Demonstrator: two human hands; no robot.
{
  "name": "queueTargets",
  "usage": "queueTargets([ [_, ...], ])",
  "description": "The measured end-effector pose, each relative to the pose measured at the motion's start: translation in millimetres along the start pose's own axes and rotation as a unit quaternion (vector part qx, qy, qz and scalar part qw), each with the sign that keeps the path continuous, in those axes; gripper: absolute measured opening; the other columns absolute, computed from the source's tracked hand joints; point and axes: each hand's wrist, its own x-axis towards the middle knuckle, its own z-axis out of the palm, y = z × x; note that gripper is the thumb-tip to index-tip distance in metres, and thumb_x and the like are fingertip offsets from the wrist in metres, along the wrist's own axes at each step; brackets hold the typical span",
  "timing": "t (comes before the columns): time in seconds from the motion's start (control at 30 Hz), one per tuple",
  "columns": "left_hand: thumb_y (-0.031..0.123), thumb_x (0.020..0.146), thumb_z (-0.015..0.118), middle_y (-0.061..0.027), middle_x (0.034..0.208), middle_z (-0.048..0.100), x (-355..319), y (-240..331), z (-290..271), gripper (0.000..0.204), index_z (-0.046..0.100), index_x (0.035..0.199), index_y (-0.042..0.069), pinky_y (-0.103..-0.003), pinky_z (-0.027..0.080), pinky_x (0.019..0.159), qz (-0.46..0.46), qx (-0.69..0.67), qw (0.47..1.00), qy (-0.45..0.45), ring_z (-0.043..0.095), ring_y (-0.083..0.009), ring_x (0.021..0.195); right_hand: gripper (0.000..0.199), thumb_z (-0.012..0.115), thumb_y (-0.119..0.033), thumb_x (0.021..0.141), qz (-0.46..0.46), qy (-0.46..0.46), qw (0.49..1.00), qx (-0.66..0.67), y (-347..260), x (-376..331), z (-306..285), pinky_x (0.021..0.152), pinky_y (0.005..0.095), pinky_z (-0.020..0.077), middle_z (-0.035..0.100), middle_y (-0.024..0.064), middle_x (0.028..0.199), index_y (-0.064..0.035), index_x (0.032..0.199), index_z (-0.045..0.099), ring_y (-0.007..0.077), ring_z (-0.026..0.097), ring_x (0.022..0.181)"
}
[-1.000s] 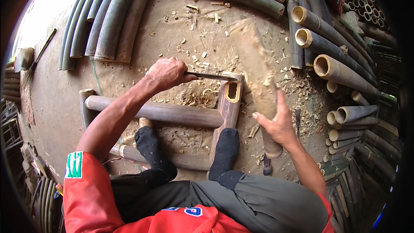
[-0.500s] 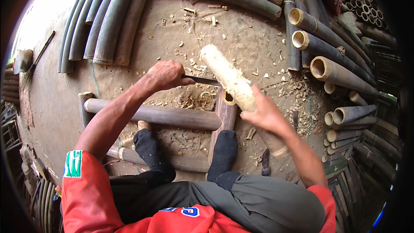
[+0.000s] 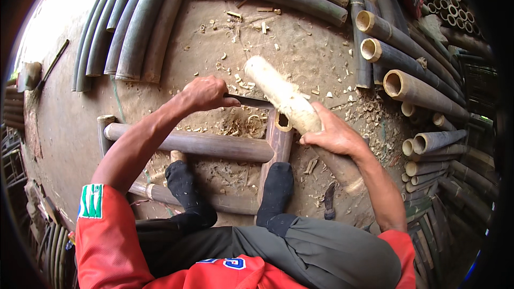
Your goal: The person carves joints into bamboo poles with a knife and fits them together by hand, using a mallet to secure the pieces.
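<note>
My left hand [image 3: 204, 93] is closed around the handle of a thin metal chisel [image 3: 256, 101], whose tip points into a hole at the end of an upright bamboo post [image 3: 279, 135]. My right hand [image 3: 333, 135] grips a pale wooden mallet [image 3: 281, 95], raised and tilted up-left above that post. The post belongs to a bamboo frame with a dark cross bar [image 3: 195, 142] lying flat on the dirt floor. Both of my feet in black socks [image 3: 184, 182] rest on the frame.
Long curved bamboo poles [image 3: 134, 27] lie at the upper left. Cut bamboo tubes [image 3: 415, 88] with open ends are stacked at the right. Wood chips [image 3: 238, 126] litter the ground around the frame. A dark-handled tool [image 3: 329, 200] lies near my right knee.
My right hand took up the pale mallet from the ground at the right and swung it up over the post. My left hand stayed on the chisel.
</note>
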Motion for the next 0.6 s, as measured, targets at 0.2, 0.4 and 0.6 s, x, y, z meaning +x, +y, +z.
queueTargets([
  [0.2, 0.058, 0.097, 0.068, -0.0102, 0.073, 0.068, -44.7, 32.9, 28.8, 0.050, 0.064, 0.082, 0.010, -0.048, 0.055, 0.060, 0.097, 0.037, 0.986, 0.131, 0.070, -0.0341, 0.064, 0.098, 0.085, -0.022, 0.078, -0.035, 0.088, 0.970, 0.223, -12.2, -33.9, -15.1, 0.112, 0.0364, 0.0455, 0.058, 0.0181, 0.144, 0.0081, 0.155, 0.034, 0.0248, 0.058, 0.130],
  [0.4, 0.069, 0.100, 0.056, -0.0219, 0.063, 0.066, -6.4, 57.2, 11.6, 0.073, 0.073, 0.073, 0.003, -0.052, 0.055, 0.060, 0.029, -0.079, 0.988, 0.127, 0.070, -0.0423, 0.064, 0.101, 0.087, -0.025, 0.079, -0.012, 0.125, 0.954, 0.273, 12.1, -44.3, -14.9, 0.113, 0.0351, 0.0443, 0.057, 0.0169, 0.143, 0.0095, 0.156, 0.031, 0.0226, 0.057, 0.130],
  [0.6, 0.061, 0.098, 0.065, -0.0224, 0.068, 0.068, 8.3, 53.5, 12.3, 0.064, 0.076, 0.080, 0.001, -0.051, 0.056, 0.064, 0.012, -0.043, 0.994, 0.096, 0.071, -0.0404, 0.066, 0.094, 0.087, -0.028, 0.080, -0.068, 0.130, 0.977, 0.153, 14.5, -51.6, -17.0, 0.110, 0.0378, 0.0473, 0.062, 0.0210, 0.136, 0.0059, 0.151, 0.037, 0.0265, 0.061, 0.126],
])
